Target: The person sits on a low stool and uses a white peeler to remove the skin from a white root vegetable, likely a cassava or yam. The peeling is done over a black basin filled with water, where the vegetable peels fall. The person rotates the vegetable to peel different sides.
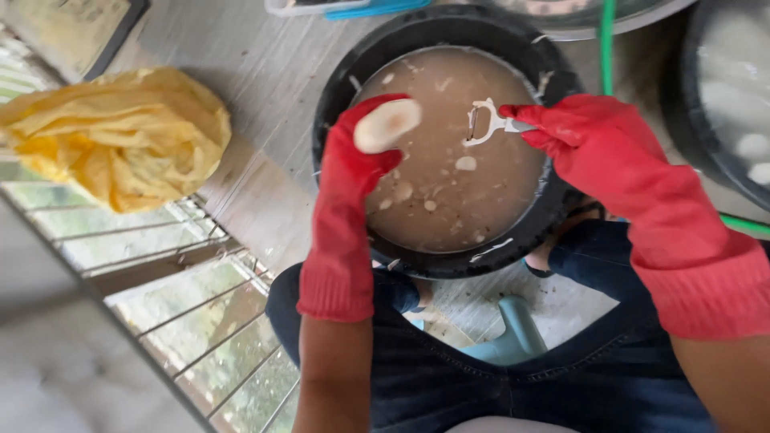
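Note:
My left hand (358, 152), in a red rubber glove, holds a pale peeled root vegetable (387, 124) over a black bucket (353, 64). My right hand (577, 132), also in a red glove, grips a white Y-shaped peeler (486, 122) just right of the vegetable, its blade facing it and apart from it. The bucket holds murky brown water (457, 200) with peel scraps and pale pieces floating on it.
A crumpled yellow plastic bag (120, 136) lies on the concrete at the left, beside a metal grating (184, 281). A second black tub (730, 96) with pale pieces sits at the right. A green hose (607, 40) runs behind. A teal stool (513, 337) shows between my knees.

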